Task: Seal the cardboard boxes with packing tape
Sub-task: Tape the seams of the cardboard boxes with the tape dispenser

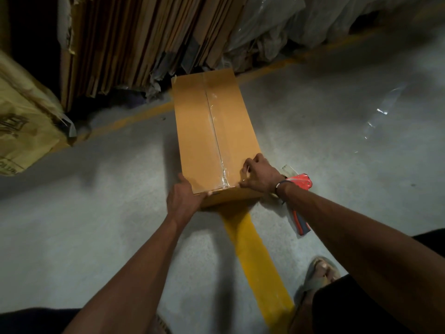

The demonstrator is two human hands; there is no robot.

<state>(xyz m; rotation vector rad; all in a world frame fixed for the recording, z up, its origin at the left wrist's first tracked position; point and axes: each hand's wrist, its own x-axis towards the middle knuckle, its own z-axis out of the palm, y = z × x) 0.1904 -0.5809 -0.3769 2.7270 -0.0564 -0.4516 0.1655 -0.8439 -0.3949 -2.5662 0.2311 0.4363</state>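
A long brown cardboard box point(195, 131) lies on the grey floor, its top flaps closed. Clear packing tape point(215, 121) runs along the centre seam from the far end to the near edge. My left hand point(184, 197) grips the box's near left corner, thumb on top. My right hand point(258, 174) rests on the near right part of the top, fingers pressing beside the tape end. A red tape dispenser point(301, 189) lies on the floor just right of the box, partly hidden behind my right wrist.
Flattened cardboard sheets point(134, 39) lean upright behind the box, with plastic wrap point(277, 27) to their right. A yellowish printed carton point(21, 121) stands at left. A yellow floor line point(257, 259) runs toward me. A clear tape scrap point(382, 109) lies at right. My sandalled foot point(320, 273) is at lower right.
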